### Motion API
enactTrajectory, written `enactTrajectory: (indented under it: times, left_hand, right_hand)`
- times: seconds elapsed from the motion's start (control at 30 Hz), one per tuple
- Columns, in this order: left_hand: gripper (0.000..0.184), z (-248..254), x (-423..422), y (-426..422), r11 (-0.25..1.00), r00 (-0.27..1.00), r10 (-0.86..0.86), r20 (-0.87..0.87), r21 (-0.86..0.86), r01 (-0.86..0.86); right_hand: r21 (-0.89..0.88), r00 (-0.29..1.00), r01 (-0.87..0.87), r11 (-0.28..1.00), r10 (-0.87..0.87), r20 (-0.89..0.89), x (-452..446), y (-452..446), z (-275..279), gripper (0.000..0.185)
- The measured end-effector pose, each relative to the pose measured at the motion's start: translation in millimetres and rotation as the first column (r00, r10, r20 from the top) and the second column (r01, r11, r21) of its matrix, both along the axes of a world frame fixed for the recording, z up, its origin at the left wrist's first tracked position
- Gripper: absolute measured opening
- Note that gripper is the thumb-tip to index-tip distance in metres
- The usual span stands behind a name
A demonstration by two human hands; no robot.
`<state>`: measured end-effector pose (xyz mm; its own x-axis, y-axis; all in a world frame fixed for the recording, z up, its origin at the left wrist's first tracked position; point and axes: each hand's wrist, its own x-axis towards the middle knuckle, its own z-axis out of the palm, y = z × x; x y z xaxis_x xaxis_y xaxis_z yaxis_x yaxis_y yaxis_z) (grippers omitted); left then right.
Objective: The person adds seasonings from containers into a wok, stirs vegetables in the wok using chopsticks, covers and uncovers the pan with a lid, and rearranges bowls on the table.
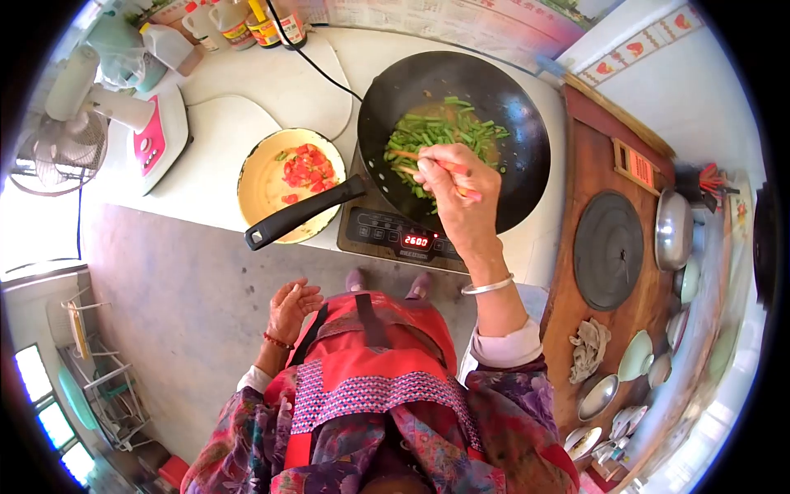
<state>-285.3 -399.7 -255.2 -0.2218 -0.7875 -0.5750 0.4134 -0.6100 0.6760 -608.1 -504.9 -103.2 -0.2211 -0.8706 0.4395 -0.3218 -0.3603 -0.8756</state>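
Observation:
My right hand is closed around a pair of chopsticks. Their tips reach into the black wok, among chopped green beans lying in a little liquid. The wok sits on an induction cooker whose red display reads 2600. Its long black handle sticks out to the left, over a yellowish enamel basin with chopped red pieces in it. Low at my left side, my left hand holds nothing, its fingers apart and slightly curled.
A cable runs down to the wok's rim. Bottles stand along the back wall, near a pink and white appliance and a fan. On the right, a wooden table bears a round dark lid, a cloth and several bowls.

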Motion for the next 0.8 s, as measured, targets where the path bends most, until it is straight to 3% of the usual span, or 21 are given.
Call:
enactTrajectory:
  times: [0.1,0.27,0.33,0.37,0.47,0.5,0.6,0.67,0.7,0.8]
  left_hand:
    - [0.033,-1.6,3.5,1.6,1.0,1.0,0.024,-0.002,-0.017,-0.024]
    - [0.035,-2.1,5.2,5.7,0.999,0.999,0.033,-0.002,0.01,-0.033]
    - [0.033,-3.3,5.2,4.6,1.0,1.0,0.023,0.007,0.014,-0.023]
    - [0.033,-2.3,4.6,3.9,1.0,1.0,0.021,0.012,0.018,-0.021]
    - [0.033,-0.7,0.8,0.9,1.0,1.0,0.014,0.011,-0.003,-0.013]
    - [0.033,-2.2,1.2,0.7,1.0,1.0,0.014,-0.002,-0.014,-0.014]
    - [0.033,-5.0,0.2,3.6,1.0,1.0,0.01,-0.011,-0.01,-0.01]
    - [0.033,-3.2,-1.6,3.3,1.0,1.0,0.005,-0.008,-0.004,-0.005]
    - [0.034,-0.7,-2.7,2.8,1.0,1.0,0.01,-0.007,0.012,-0.01]
    - [0.035,-3.7,-6.8,3.9,1.0,1.0,0.008,-0.018,0.014,-0.008]
  right_hand:
    - [0.104,0.997,0.083,0.991,-0.083,-0.004,-18.1,-5.9,-3.9,0.008]
    - [0.068,0.991,0.13,0.989,-0.127,-0.049,-17.9,12.7,29.1,0.006]
    - [0.069,0.997,-0.029,0.997,0.024,0.074,-3.8,17.7,23.6,0.005]
    - [0.035,0.959,0.022,0.999,-0.011,-0.283,-3.4,15.0,20.0,0.005]
    - [-0.036,0.921,0.091,0.995,-0.098,-0.376,-31.4,1.8,-5.7,0.004]
    - [0.143,0.995,0.09,0.986,-0.097,0.039,-35.7,6.9,-4.2,0.005]
    - [0.076,0.998,0.045,0.996,-0.048,0.039,-36.0,28.6,23.7,0.006]
    - [0.13,0.995,-0.095,0.987,0.093,0.024,-31.0,45.1,27.4,0.006]
    - [0.152,0.994,-0.077,0.985,0.087,-0.062,-33.1,48.2,22.2,0.006]
    - [0.189,1.0,-0.005,0.982,0.006,-0.003,-52.9,35.5,4.7,0.006]
